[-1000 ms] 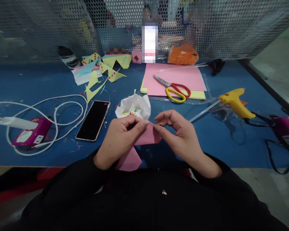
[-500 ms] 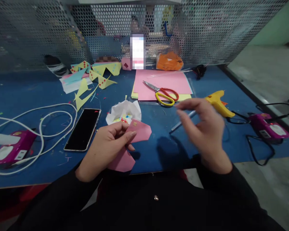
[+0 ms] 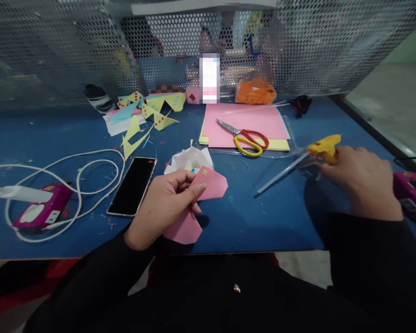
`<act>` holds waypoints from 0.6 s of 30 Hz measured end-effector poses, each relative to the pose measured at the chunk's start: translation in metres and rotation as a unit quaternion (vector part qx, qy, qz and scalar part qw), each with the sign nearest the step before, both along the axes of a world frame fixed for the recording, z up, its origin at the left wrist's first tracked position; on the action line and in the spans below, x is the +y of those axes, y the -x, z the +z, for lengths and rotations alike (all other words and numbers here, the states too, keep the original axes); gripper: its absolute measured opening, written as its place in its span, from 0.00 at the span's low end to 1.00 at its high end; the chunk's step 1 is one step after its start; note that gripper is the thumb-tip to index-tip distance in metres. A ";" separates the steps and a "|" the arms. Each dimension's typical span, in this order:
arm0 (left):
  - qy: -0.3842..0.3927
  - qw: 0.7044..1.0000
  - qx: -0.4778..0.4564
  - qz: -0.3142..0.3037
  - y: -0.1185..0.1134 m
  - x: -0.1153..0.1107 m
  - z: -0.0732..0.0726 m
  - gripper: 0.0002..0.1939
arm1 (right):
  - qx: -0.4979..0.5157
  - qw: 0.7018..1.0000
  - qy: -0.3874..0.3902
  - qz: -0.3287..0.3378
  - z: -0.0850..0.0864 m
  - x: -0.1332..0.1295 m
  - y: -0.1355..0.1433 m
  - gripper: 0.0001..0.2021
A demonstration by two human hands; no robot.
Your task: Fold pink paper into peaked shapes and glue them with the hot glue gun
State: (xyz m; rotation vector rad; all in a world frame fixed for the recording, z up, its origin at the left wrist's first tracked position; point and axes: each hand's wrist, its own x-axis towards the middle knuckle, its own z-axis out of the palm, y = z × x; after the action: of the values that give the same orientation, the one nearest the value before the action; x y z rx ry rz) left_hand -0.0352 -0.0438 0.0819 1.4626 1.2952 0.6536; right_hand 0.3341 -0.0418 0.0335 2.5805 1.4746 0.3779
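My left hand (image 3: 166,199) is closed on a folded pink paper cutout (image 3: 213,183), thumb on top. A small yellowish square sits on its upper part, and a second pink flap hangs below my fingers. Just behind the hand is a crumpled white paper (image 3: 190,159) holding small coloured bits, partly covered by the cutout. On the right, my right hand (image 3: 364,178) is wrapped around the yellow glue gun (image 3: 324,147), hiding part of it. A long clear glue stick (image 3: 280,175) projects from the gun toward the lower left.
Red-and-yellow-handled scissors (image 3: 244,136) lie on stacked coloured paper (image 3: 249,113). At left are a black-screened phone (image 3: 133,185), a looping white cable (image 3: 79,171) and a purple power strip (image 3: 43,210). Yellow paper cutouts (image 3: 159,113) lie behind; perforated metal (image 3: 169,37) rises at the back.
My right hand has moved right from in front of the glue gun and closed on it. The left hand still holds the pink cutout. The whole view has shifted slightly.
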 end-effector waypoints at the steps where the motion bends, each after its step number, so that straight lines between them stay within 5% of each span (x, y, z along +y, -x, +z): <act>1: -0.001 1.000 0.002 -0.001 0.000 0.001 0.000 0.07 | 0.003 1.000 -0.002 0.000 0.000 0.000 0.001 0.16; 11: -0.016 1.000 -0.001 -0.006 0.000 0.003 -0.002 0.06 | 0.025 0.997 -0.079 0.001 -0.005 0.001 -0.005 0.18; 15: -0.007 1.000 -0.013 -0.001 0.000 0.005 -0.004 0.07 | 0.048 0.981 -0.184 -0.033 0.003 0.000 0.000 0.17; 18: 0.006 1.000 -0.030 -0.005 0.000 0.007 -0.004 0.09 | 0.090 0.949 -0.303 0.013 0.013 -0.009 0.018 0.17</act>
State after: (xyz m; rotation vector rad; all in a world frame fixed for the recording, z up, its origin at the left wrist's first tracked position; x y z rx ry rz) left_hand -0.0357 -0.0364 0.0774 1.4290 1.2434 0.6773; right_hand 0.3160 -0.0506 0.0460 3.1377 1.6581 0.7126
